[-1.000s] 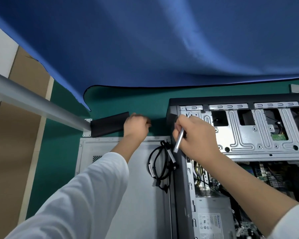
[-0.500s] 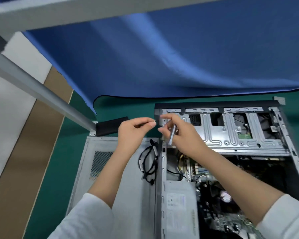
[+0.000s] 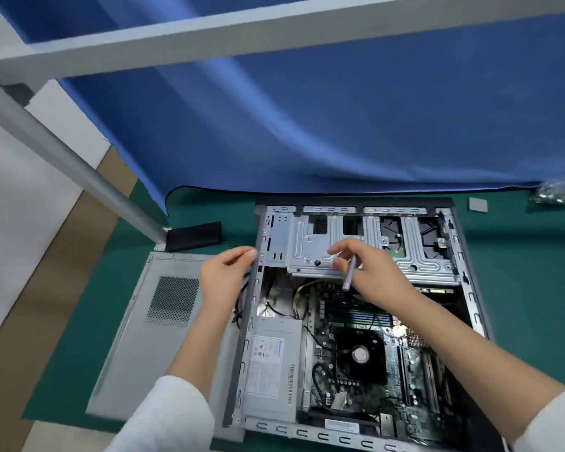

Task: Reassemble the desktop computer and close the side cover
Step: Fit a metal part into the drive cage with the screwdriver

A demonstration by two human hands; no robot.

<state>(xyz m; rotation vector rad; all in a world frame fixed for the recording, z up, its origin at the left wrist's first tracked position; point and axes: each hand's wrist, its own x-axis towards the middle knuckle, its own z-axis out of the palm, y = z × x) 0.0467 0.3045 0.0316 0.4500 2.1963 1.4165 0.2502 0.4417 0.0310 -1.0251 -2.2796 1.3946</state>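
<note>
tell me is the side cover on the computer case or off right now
Off. The side cover lies flat on the green mat left of the computer case, whose motherboard and power supply are exposed.

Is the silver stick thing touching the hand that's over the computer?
Touching. The head view shows the right hand with its fingers curled around the silver tool.

Your left hand (image 3: 224, 277) reaches forward, fingers curled, thumb and fingertips nearly meeting (contents unclear). Your right hand (image 3: 371, 272) hovers, fingers bent, index extended, pinching a slim tool.
</note>
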